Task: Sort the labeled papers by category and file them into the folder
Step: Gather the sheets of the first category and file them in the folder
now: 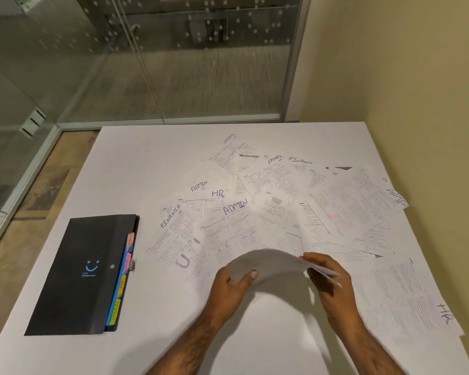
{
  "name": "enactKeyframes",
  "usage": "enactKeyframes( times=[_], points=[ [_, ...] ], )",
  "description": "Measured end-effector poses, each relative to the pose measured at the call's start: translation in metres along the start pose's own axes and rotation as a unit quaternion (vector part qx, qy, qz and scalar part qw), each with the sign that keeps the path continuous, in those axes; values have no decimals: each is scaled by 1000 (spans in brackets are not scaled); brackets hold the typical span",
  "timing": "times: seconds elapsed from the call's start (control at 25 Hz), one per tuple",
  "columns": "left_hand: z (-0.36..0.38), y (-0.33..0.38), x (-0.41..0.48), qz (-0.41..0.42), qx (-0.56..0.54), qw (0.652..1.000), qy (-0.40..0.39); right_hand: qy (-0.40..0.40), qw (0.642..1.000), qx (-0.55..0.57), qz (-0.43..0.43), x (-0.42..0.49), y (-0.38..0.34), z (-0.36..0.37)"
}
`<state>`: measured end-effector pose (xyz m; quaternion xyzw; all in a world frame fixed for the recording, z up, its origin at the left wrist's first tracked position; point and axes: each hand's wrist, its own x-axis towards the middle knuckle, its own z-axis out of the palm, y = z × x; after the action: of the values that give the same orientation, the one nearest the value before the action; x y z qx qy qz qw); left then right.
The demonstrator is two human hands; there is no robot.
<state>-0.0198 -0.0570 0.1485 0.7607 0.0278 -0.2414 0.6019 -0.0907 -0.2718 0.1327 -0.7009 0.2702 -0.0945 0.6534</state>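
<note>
Sheet point(271, 262) bowed between both hands, table's point(136, 163) left side bare.

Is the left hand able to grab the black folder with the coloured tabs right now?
Probably not yet: the left hand is busy holding the curved white sheet with the right hand. The black folder lies unobstructed to its left.

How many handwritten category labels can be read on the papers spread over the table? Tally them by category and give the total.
ADMIN labels: 3
HR labels: 2
FINANCE labels: 2
SPORTS labels: 2
Total: 9
The held sheet shows no readable label, so it is not counted.
</note>
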Motion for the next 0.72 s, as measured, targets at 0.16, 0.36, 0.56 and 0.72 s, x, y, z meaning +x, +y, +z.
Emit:
enactKeyframes(
  times=[0.16,0.36,0.56,0.72],
  points=[
    [1,5,-2,33,22,999,-8,66,996,-9,61,1,3,9],
    [15,-24,1,4,45,999,-10,50,988,-59,137,-11,12,5],
    [8,-28,27,44,143,989,15,39,981,-129,142,3,42,11],
    [24,-11,34,58,112,992,-13,63,980,-92,165,5,31,-4]
  ],
)
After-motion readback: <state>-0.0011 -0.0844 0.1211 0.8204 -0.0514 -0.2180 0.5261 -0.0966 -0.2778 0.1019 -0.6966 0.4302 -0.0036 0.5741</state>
